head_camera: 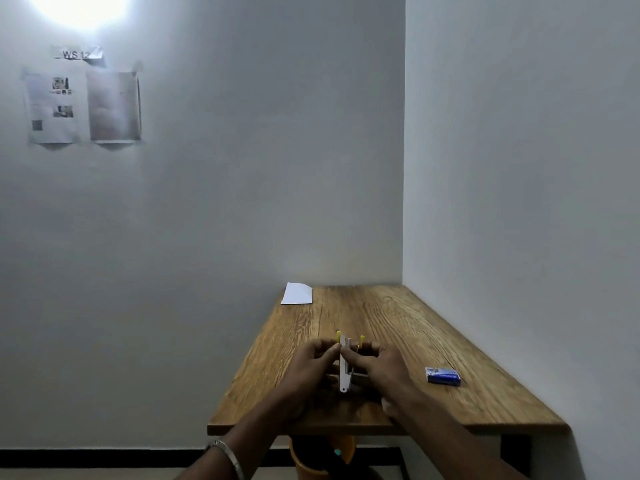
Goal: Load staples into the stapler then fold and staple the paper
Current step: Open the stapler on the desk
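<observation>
— Where is the stapler [345,367] just now?

— Over the near middle of the wooden desk [398,317], held between both hands. It is swung open, with its white arm and its yellow tips pointing away from the person.

— And the left hand [313,367]?

— Its fingers are curled, and the thumb and forefinger pinch the left side of the white arm near the far end.

— The right hand [379,365]?

— Also curled in; its fingertips grip the stapler from the right, close to the yellow tip on that side. Whether it holds a strip of staples as well, I cannot tell; the spot is too small and dim.

— What else is on the desk?

— A small blue staple box [443,375] lies to the right of the hands, apart from them. A white paper [298,293] lies at the far left corner, against the wall. A metal bangle [230,457] sits on the left wrist.
</observation>
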Demonstrator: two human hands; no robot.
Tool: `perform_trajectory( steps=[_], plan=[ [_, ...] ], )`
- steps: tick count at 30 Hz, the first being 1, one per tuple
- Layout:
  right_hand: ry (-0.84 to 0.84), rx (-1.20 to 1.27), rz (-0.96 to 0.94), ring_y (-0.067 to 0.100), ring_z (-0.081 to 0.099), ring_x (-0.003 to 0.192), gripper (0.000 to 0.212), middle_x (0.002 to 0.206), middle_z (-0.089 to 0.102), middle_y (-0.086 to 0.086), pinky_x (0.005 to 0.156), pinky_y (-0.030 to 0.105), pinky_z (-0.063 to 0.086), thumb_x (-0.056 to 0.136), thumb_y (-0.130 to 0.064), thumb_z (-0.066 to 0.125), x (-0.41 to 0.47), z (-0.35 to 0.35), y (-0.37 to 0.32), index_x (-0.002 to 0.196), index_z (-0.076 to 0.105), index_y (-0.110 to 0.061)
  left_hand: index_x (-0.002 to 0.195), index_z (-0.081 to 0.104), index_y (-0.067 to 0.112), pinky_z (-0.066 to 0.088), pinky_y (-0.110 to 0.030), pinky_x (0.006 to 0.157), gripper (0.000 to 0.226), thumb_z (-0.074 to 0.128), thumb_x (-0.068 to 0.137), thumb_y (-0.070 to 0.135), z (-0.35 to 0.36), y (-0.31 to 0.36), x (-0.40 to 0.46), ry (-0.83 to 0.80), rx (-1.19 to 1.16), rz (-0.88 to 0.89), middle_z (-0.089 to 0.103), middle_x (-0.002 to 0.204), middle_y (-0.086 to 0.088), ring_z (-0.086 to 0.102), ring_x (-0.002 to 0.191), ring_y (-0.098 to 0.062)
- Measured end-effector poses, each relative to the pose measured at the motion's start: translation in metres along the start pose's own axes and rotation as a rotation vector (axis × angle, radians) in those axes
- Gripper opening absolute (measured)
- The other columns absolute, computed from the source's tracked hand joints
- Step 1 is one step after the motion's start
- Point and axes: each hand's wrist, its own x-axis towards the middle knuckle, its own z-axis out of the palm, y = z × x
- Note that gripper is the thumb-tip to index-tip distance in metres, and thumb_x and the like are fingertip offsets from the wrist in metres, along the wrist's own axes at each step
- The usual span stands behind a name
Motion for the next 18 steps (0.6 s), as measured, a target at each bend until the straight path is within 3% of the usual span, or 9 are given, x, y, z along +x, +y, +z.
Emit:
perform_trajectory(
  steps=[4,7,10,15,18],
  plan=[
    [0.031,0.18,0.05,0.033,0.076,0.077,0.019,0.089,0.077,0.018,0.059,0.037,0.06,0.081,-0.014,0.08,0.004,-0.005,0.002,0.095,0.073,-0.003,0.104,0.074,0.016,0.057,-0.022,0.071,0.02,0.057,0.097,0.024,0.002,-0.005,0.002,-0.045,0.009,0.039,0.076,0.101,-0.005,0.074,0.093,-0.02],
    [-0.001,0.178,0.026,0.035,0.076,0.08,0.021,0.091,0.077,0.019,0.066,0.043,0.062,0.081,-0.016,0.08,0.004,-0.007,0.005,0.094,0.073,-0.002,0.104,0.074,0.019,0.057,-0.024,0.075,0.016,0.062,0.094,0.019,0.003,-0.009,0.001,-0.063,0.05,0.065,0.077,0.102,-0.003,0.073,0.096,-0.019],
    [-0.008,0.161,0.016,0.033,0.076,0.082,0.021,0.09,0.077,0.018,0.071,0.047,0.063,0.081,-0.018,0.079,0.005,-0.007,0.006,0.093,0.073,-0.002,0.105,0.075,0.018,0.055,-0.019,0.069,0.017,0.064,0.093,0.02,0.002,-0.007,-0.001,-0.054,0.12,0.081,0.078,0.099,0.0,0.074,0.091,-0.016],
    [-0.042,0.189,0.029,0.035,0.076,0.081,0.022,0.089,0.076,0.02,0.062,0.04,0.062,0.084,-0.018,0.077,0.006,-0.008,0.008,0.095,0.071,0.0,0.106,0.071,0.009,0.057,-0.047,0.079,0.019,0.063,0.094,0.02,0.002,-0.002,-0.005,-0.053,0.149,0.082,0.077,0.097,-0.009,0.073,0.09,-0.032],
    [-0.059,0.183,0.014,0.034,0.076,0.082,0.021,0.089,0.077,0.019,0.062,0.039,0.062,0.085,-0.018,0.075,0.006,-0.007,0.009,0.096,0.07,0.0,0.105,0.069,0.008,0.058,-0.038,0.071,0.017,0.062,0.094,0.018,0.004,0.001,-0.008,-0.043,0.16,0.087,0.077,0.093,-0.009,0.074,0.085,-0.028]
  ],
)
